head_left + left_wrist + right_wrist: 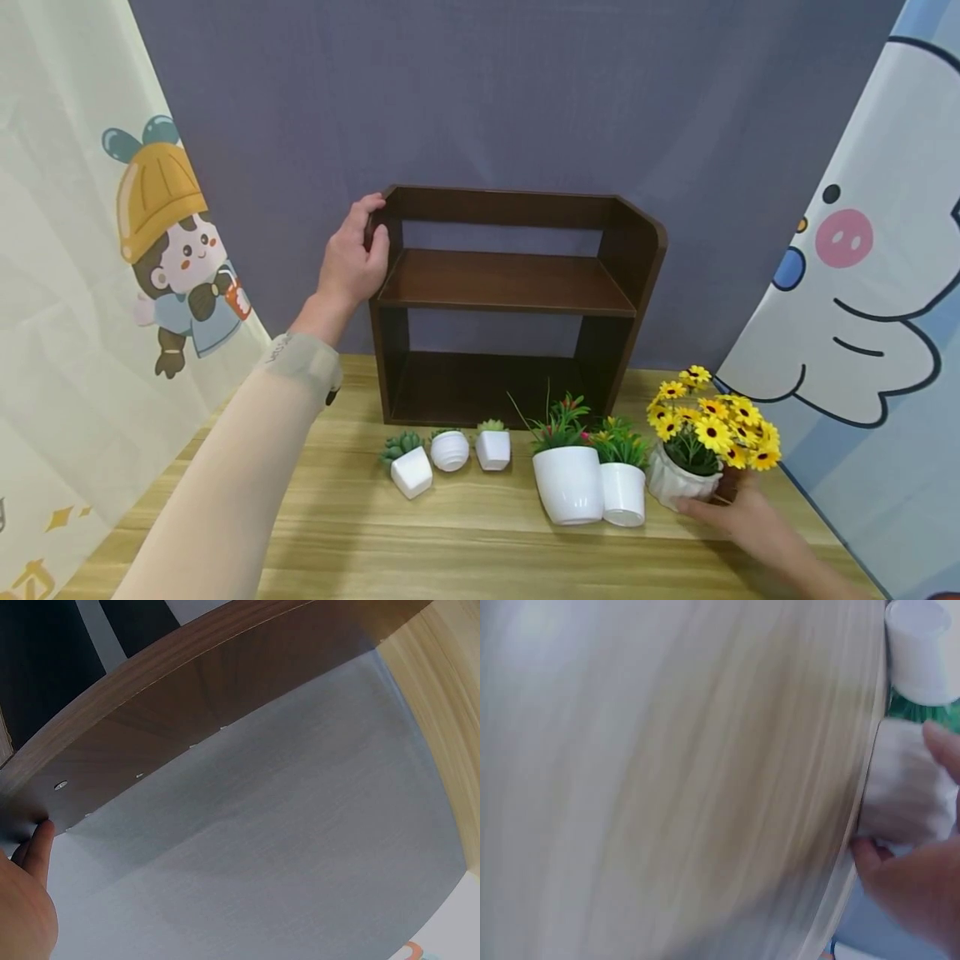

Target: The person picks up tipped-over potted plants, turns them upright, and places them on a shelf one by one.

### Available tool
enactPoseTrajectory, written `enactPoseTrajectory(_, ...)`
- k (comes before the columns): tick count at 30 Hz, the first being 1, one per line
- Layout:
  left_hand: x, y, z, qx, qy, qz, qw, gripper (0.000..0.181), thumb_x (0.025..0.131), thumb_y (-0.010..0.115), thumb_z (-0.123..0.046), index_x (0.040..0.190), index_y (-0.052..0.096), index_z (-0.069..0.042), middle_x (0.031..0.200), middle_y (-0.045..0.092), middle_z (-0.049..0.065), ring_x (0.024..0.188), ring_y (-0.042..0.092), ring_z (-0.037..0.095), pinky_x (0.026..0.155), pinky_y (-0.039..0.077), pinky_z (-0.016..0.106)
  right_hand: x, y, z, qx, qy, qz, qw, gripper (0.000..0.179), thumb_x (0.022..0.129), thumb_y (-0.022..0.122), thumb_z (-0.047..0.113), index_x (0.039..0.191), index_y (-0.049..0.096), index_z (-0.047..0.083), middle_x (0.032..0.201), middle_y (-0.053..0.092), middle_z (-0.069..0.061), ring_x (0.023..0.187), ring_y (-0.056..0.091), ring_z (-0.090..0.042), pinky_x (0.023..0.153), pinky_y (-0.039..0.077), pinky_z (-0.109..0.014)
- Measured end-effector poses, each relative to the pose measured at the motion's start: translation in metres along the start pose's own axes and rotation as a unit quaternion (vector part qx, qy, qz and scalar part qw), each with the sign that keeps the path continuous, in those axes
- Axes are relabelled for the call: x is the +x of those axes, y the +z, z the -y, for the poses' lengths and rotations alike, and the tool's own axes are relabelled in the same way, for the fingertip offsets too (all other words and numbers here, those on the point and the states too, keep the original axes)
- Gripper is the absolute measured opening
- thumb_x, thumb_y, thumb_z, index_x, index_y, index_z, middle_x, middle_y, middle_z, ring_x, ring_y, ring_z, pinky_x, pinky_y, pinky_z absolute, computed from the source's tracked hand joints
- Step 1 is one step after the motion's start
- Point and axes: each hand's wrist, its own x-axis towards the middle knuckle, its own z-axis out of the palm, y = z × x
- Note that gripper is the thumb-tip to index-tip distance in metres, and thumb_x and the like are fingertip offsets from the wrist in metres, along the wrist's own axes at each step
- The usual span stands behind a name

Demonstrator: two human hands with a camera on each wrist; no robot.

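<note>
A dark brown two-tier shelf [506,282] stands on the wooden table. My left hand [356,254] holds the upper part of its left side panel, thumb at the front edge. In the left wrist view, fingers [39,851] touch the panel's outer face near a screw. At the right, my right hand [750,512] grips a ribbed whitish pot [678,477] of yellow daisy-like flowers [712,433], thumb at the front. The right wrist view shows the pot [907,784] between thumb and fingers, some of them hidden.
Left of the flowers stand a large white pot [570,485] and a smaller white pot [624,493], both with leafy plants. Three small succulent pots line the shelf's front: one tilted [412,472], one round [450,451], one angular [493,449]. Printed curtains [862,333] flank the table.
</note>
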Motion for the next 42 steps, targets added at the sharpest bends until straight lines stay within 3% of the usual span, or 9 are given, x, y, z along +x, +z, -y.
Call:
enactPoseTrajectory(4, 0.000, -0.001, 0.000, 0.000, 0.002, -0.003, 1.0000, 0.047, 0.110, 0.049, -0.020, 0.154, 0.055, -0.006, 0.166, 0.056, 0.007, 0.151, 0.056, 0.036, 0.122, 0.046, 0.058, 0.002, -0.013, -0.002, -0.002, 0.042, 0.069, 0.9967, 0.099, 0.102, 0.080, 0.027, 0.161, 0.013, -0.013, 0.152, 0.049, -0.042, 0.131, 0.065, -0.040, 0.092, 0.059, -0.027)
enactPoseTrajectory(7, 0.000, -0.001, -0.001, 0.001, 0.002, -0.003, 1.0000, 0.046, 0.109, 0.049, -0.020, 0.153, 0.055, -0.007, 0.166, 0.056, 0.006, 0.152, 0.056, 0.036, 0.122, 0.046, 0.058, 0.006, -0.019, -0.009, -0.007, 0.047, 0.105, 0.9934, 0.097, 0.104, 0.077, 0.030, 0.161, 0.015, -0.017, 0.154, 0.047, -0.044, 0.138, 0.060, -0.050, 0.094, 0.058, -0.028)
enactPoseTrajectory(15, -0.001, 0.000, 0.000, -0.001, -0.001, -0.003, 1.0000, 0.046, 0.109, 0.050, -0.019, 0.154, 0.055, -0.006, 0.166, 0.057, 0.007, 0.152, 0.056, 0.035, 0.122, 0.046, 0.058, 0.015, -0.024, -0.018, -0.042, 0.001, 0.124, 0.9914, 0.098, 0.104, 0.076, 0.030, 0.165, 0.016, -0.016, 0.163, 0.038, -0.045, 0.145, 0.052, -0.057, 0.095, 0.054, -0.026)
enactPoseTrajectory(23, -0.001, -0.001, 0.001, 0.003, -0.005, -0.001, 1.0000, 0.047, 0.110, 0.050, -0.019, 0.154, 0.054, -0.007, 0.167, 0.056, 0.006, 0.152, 0.056, 0.035, 0.123, 0.046, 0.057, 0.017, -0.021, -0.013, -0.058, 0.016, 0.120, 0.9910, 0.101, 0.103, 0.077, 0.036, 0.165, 0.017, -0.016, 0.164, 0.037, -0.044, 0.150, 0.043, -0.059, 0.113, 0.048, -0.064)
enactPoseTrajectory(28, -0.001, 0.000, 0.000, -0.001, -0.003, 0.000, 1.0000, 0.047, 0.110, 0.049, -0.019, 0.154, 0.055, -0.006, 0.167, 0.056, 0.007, 0.152, 0.056, 0.035, 0.122, 0.046, 0.058, 0.017, -0.019, -0.011, -0.071, 0.019, 0.111, 0.9910, 0.100, 0.102, 0.078, 0.039, 0.164, 0.023, -0.016, 0.164, 0.040, -0.043, 0.151, 0.041, -0.062, 0.115, 0.041, -0.075)
enactPoseTrajectory(42, -0.001, 0.001, -0.001, -0.001, -0.013, 0.003, 0.9999, 0.047, 0.110, 0.049, -0.021, 0.155, 0.055, -0.008, 0.167, 0.055, 0.004, 0.152, 0.056, 0.034, 0.122, 0.046, 0.058, 0.022, -0.015, -0.010, -0.066, 0.060, 0.107, 0.9903, 0.105, 0.101, 0.078, 0.046, 0.166, 0.021, -0.013, 0.166, 0.036, -0.043, 0.153, 0.037, -0.063, 0.119, 0.036, -0.078)
